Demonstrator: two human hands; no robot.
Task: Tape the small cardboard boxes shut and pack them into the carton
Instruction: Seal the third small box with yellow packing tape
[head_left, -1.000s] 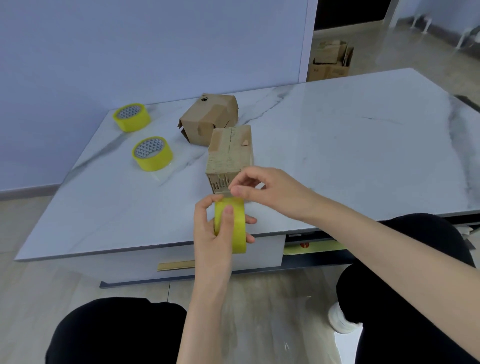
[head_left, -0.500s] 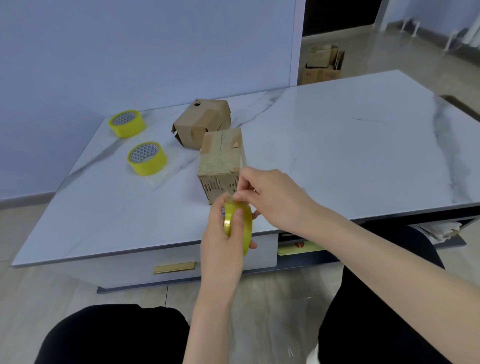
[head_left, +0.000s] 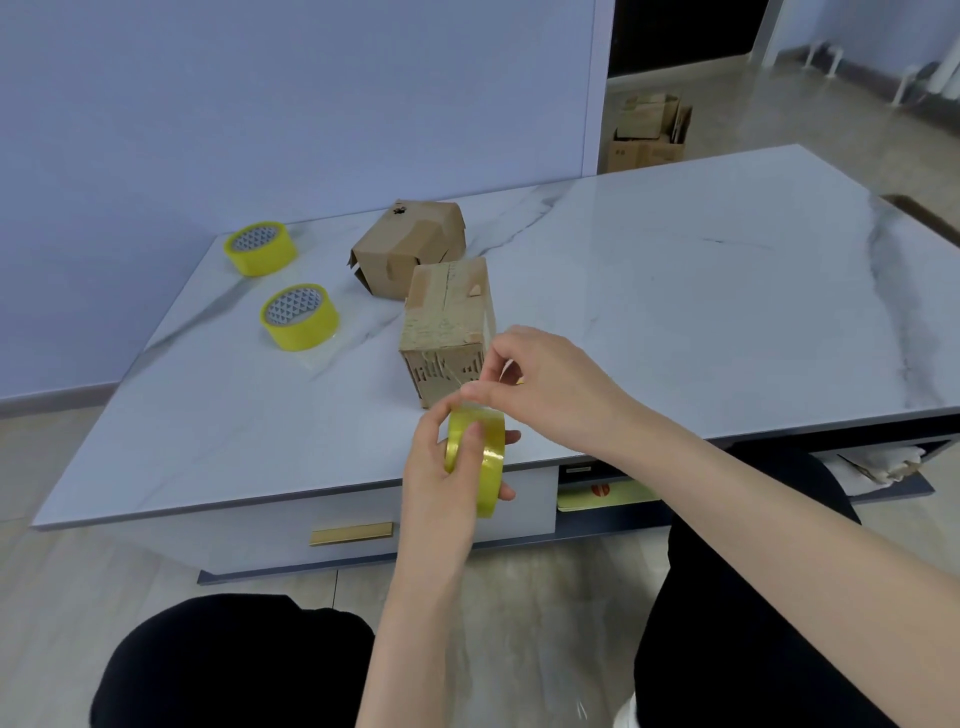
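Yellow tape roll (head_left: 491, 467) stands on its edge in the person's left hand (head_left: 434, 478), held in the air just over the near edge of the worktop (head_left: 701, 291). The grip is clenched round it, thumb on the near rim and fingertips showing past the far side. The right hand (head_left: 550, 387) reaches in from the right, and its thumb and forefinger pinch together at the top of the roll. The tape is too clear for me to tell if a loose end lies between them.

Just behind that pinch stands the nearer small cardboard box (head_left: 444, 317), upright on the marble-patterned top, its flaps closed and its near face scuffed and shiny with old tape. A second small box (head_left: 410, 249) lies tilted behind it and slightly to the left, very near it, with a flap gaping at its lower left corner.

Two spare yellow rolls lie flat on the left part of the worktop, the nearer spare roll (head_left: 298, 316) and the farther spare roll (head_left: 260, 248), well apart from the boxes. Beyond the far edge, by the dark doorway, open cardboard cartons (head_left: 647, 132) sit on the floor. Under the top, a drawer front carries a gold handle (head_left: 351, 533).
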